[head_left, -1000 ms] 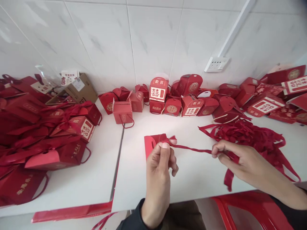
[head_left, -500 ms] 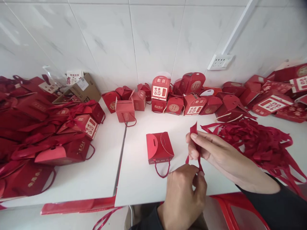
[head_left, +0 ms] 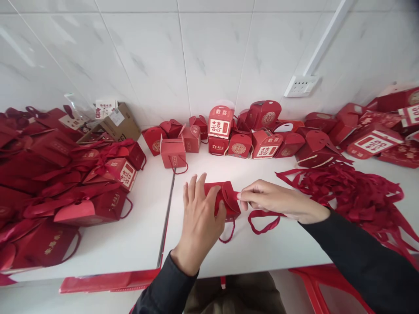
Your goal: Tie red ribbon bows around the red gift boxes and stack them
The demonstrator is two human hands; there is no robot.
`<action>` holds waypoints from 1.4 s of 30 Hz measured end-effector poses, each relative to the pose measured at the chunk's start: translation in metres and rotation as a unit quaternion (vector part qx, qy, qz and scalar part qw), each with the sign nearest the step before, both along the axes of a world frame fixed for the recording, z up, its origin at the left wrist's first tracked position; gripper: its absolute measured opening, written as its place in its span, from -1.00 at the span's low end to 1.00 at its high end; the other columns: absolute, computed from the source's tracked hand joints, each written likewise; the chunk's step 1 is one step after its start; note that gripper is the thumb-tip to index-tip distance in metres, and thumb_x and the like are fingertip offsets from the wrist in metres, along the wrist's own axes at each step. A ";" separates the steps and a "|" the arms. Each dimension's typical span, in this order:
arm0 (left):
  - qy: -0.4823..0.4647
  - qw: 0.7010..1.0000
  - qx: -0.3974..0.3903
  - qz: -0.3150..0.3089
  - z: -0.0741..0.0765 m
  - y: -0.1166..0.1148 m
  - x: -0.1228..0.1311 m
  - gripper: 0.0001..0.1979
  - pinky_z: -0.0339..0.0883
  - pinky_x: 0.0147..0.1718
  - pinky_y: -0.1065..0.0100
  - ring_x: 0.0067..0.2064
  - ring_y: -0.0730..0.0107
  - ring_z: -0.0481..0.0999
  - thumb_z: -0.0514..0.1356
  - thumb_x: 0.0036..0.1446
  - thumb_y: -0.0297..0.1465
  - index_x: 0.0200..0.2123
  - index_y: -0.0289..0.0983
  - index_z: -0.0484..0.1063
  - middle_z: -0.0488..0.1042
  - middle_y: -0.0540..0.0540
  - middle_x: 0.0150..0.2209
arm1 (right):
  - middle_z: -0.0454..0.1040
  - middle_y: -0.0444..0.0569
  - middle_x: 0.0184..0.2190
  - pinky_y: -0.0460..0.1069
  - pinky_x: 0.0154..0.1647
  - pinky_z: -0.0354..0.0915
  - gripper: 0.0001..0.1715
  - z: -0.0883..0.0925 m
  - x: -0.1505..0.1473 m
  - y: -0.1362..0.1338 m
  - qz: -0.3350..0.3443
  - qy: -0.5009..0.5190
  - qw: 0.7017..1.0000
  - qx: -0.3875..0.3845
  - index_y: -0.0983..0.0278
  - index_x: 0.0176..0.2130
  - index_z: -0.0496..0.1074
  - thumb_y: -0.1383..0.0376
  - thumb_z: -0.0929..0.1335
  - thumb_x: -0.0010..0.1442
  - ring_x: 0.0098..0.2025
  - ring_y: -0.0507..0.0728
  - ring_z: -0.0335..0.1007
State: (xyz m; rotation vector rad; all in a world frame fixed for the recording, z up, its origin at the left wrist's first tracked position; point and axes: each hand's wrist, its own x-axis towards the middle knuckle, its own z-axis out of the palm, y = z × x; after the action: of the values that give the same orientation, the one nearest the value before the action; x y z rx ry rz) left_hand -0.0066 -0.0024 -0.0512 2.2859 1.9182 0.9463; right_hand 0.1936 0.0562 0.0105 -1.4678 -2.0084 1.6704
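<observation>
A small red gift box (head_left: 231, 206) with slotted, rounded top flaps and a cord handle stands on the white table. My left hand (head_left: 201, 213) is on its left side, thumb and index finger bent over the top and the other fingers stretched out; it partly hides the box. At the right flap, my right hand (head_left: 266, 198) pinches a dark red ribbon (head_left: 266, 227), whose tip meets the flap's slot. The rest of that ribbon loops down onto the table below the hand. Whether the tip passes through the slot, I cannot tell.
On the right lies a tangled heap of red ribbons (head_left: 353, 196). Several red boxes (head_left: 262, 144) line the wall, and a pile of ribboned boxes (head_left: 88, 205) fills the left. A cardboard carton (head_left: 119, 124) stands behind it. Red stools (head_left: 108, 281) show below the table edge.
My left hand has let go of the ribbon and moved left onto the gift box. My right hand has brought the ribbon's end left to the box's flap.
</observation>
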 end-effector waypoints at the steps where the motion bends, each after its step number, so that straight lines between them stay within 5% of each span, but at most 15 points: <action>1: -0.002 1.000 -0.003 -0.002 0.000 0.001 0.001 -0.72 0.12 0.30 -0.35 0.41 -0.32 0.12 0.15 0.24 -0.49 0.00 -0.25 0.50 0.26 -0.32 0.31 | 0.12 -0.21 -0.56 -0.03 -0.51 -0.12 -0.53 0.000 -0.001 0.002 0.001 0.005 1.000 -0.010 0.24 -0.47 0.45 -0.01 0.34 0.32 -0.54 0.02 -0.12; 10: -0.131 0.990 -0.050 -0.033 0.004 0.004 0.001 -0.72 0.20 0.26 -0.30 0.40 -0.20 0.14 0.11 0.32 -0.45 0.01 -0.18 0.54 0.31 -0.26 0.27 | 0.08 -0.22 -0.57 -0.03 -0.49 -0.09 -0.54 0.008 -0.011 0.013 0.022 0.015 0.999 -0.042 0.25 -0.53 0.41 0.05 0.36 0.28 -0.52 0.03 -0.11; 16: -0.226 0.972 -0.051 -0.032 0.007 0.008 0.004 -0.87 0.34 0.18 -0.15 0.30 -0.06 0.31 0.16 0.29 -0.49 -0.26 -0.22 0.51 0.44 -0.24 0.12 | 0.15 -0.21 -0.58 -0.02 -0.46 0.03 -0.49 0.003 -0.011 0.016 0.040 0.016 0.999 -0.017 0.25 -0.45 0.49 -0.07 0.37 0.30 -0.51 0.05 0.04; 19: -0.254 0.967 -0.030 -0.021 0.015 0.006 0.002 -0.89 0.34 0.18 -0.10 0.30 -0.02 0.33 0.17 0.29 -0.48 -0.29 -0.22 0.48 0.43 -0.23 0.12 | 0.50 -0.04 -0.26 0.01 -0.25 0.26 -0.57 0.002 -0.012 0.012 -0.015 0.016 0.990 0.140 0.20 -0.16 0.56 -0.07 0.34 0.35 -0.23 0.17 0.39; 22: -0.275 0.961 -0.008 -0.015 0.024 0.000 -0.002 -0.88 0.31 0.21 -0.05 0.29 0.04 0.36 0.17 0.31 -0.44 -0.30 -0.20 0.48 0.43 -0.20 0.13 | 0.46 0.01 0.15 0.08 0.03 0.32 -0.62 0.003 -0.020 0.007 -0.008 0.032 0.966 0.256 0.11 0.08 0.50 0.01 0.33 0.39 0.16 0.25 0.37; 26: -0.267 0.963 -0.005 -0.026 0.022 -0.007 -0.006 -0.85 0.29 0.23 -0.04 0.28 0.05 0.36 0.18 0.29 -0.41 -0.08 -0.19 0.46 0.43 -0.20 0.15 | 0.52 0.03 0.02 0.13 0.16 0.28 -0.72 0.001 -0.032 0.005 0.044 0.066 0.959 0.274 0.18 -0.19 0.54 0.08 0.33 0.40 0.11 0.24 0.43; 30: -0.238 0.970 -0.046 -0.022 0.006 -0.010 -0.008 -0.44 0.35 0.16 -0.07 0.24 0.00 0.37 0.23 0.19 -0.40 0.25 -0.22 0.22 0.36 -0.28 0.21 | 0.51 0.05 0.03 0.12 0.11 0.33 -0.72 -0.008 -0.036 0.008 0.033 0.041 0.957 0.287 0.20 -0.32 0.48 0.12 0.34 0.37 0.09 0.25 0.45; 35: -0.325 0.945 -0.048 -0.004 -0.005 -0.014 -0.009 -0.63 0.45 -0.06 0.14 0.04 0.19 0.49 0.15 0.32 -0.38 0.17 -0.19 0.28 0.45 -0.22 0.13 | 0.47 0.08 0.07 0.16 0.18 0.28 -0.81 -0.021 -0.039 0.010 0.051 0.018 0.953 0.298 0.20 -0.30 0.51 0.19 0.37 0.34 0.20 0.29 0.35; 42: -0.371 0.927 -0.053 -0.012 -0.005 -0.017 -0.009 -0.65 0.43 -0.08 0.19 0.04 0.24 0.49 0.16 0.34 -0.33 0.17 -0.16 0.31 0.45 -0.18 0.12 | 0.48 0.10 0.07 0.18 0.24 0.24 -0.81 -0.030 -0.050 0.016 0.063 0.035 0.951 0.301 0.21 -0.30 0.55 0.25 0.36 0.32 0.15 0.28 0.40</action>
State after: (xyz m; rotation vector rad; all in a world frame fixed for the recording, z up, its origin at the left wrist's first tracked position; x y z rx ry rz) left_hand -0.0159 -0.0198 -0.0564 1.5360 1.5410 1.3942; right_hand 0.1436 0.0719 -0.0193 -1.0617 -2.3186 0.9743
